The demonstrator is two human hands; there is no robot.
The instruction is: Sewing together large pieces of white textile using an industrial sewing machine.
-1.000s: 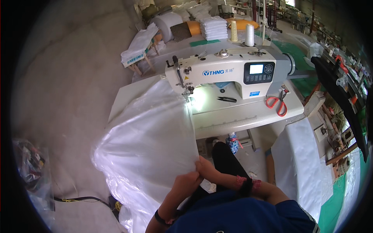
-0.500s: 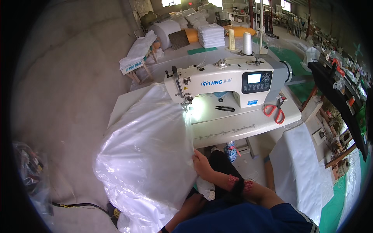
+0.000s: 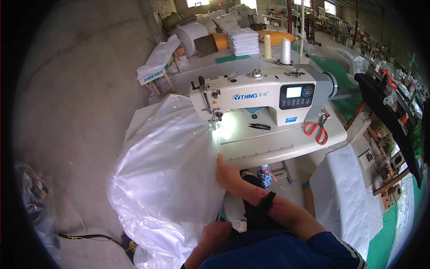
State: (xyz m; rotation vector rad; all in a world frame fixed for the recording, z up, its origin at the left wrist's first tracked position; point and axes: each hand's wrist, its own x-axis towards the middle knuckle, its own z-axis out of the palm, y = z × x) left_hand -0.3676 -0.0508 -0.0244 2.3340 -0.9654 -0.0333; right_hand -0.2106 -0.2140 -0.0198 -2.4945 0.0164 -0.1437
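A large sheet of shiny, translucent white plastic (image 3: 165, 179) drapes over the left end of the sewing machine table and hangs down toward me. Its right edge runs up to the presser foot and needle of a white sewing machine (image 3: 251, 92), where a bright lamp shines. My right hand (image 3: 227, 174) is closed on that edge at the table's front, the index finger stretched along it toward the needle. Lower down, close to my body, my left hand (image 3: 216, 234) is curled against the same edge; its fingertips are partly hidden.
Black thread snips (image 3: 260, 126) and red-handled scissors (image 3: 317, 130) lie on the table (image 3: 255, 152). Thread cones (image 3: 285, 50) stand behind the machine. Folded white stacks (image 3: 243, 41) are farther back. White sheeting (image 3: 340, 188) hangs at right, beside a cluttered rack.
My right hand has moved up along the plastic's edge, closer to the needle. My left hand has shifted slightly left and come more into the light. The sheet has barely moved.
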